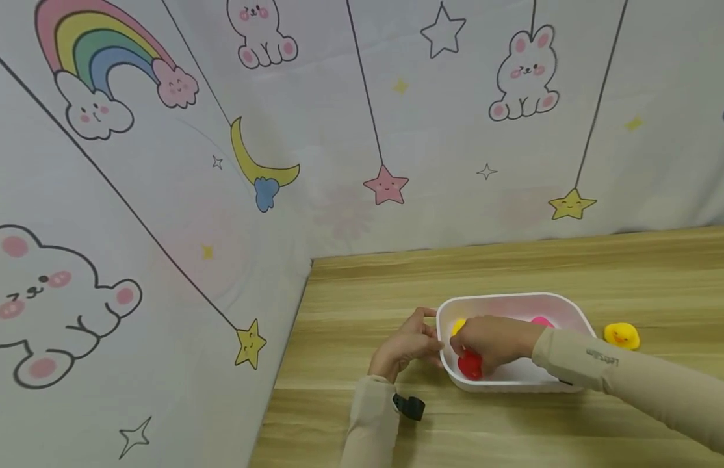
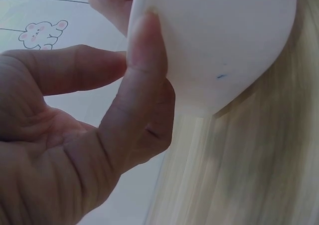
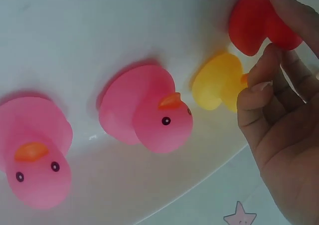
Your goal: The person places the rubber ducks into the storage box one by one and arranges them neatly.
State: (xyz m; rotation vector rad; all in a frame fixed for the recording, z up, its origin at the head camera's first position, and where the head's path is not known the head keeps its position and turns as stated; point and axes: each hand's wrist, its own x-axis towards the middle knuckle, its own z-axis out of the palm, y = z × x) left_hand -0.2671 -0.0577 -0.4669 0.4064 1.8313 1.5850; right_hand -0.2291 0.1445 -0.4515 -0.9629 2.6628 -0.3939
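A white plastic tub (image 1: 514, 388) stands on the table. My left hand (image 1: 410, 343) grips its left end, and in the left wrist view the thumb (image 2: 147, 50) lies against the wall at the rim. Inside the tub, my right hand (image 1: 495, 341) pinches a red rubber duck (image 3: 256, 23) between thumb and fingers. Close beside those fingers sits a yellow rubber duck (image 3: 217, 83). Two pink rubber ducks, one in the middle (image 3: 144, 108) and one at the left (image 3: 37, 150), line the same side of the tub; the right forearm partly covers this area in the head view.
Another yellow duck (image 1: 622, 336) sits on the wooden table (image 1: 362, 279) just right of the tub. A printed cloth (image 1: 315, 130) hangs behind the table and along its left side. A dark band (image 1: 410, 407) is on the left wrist.
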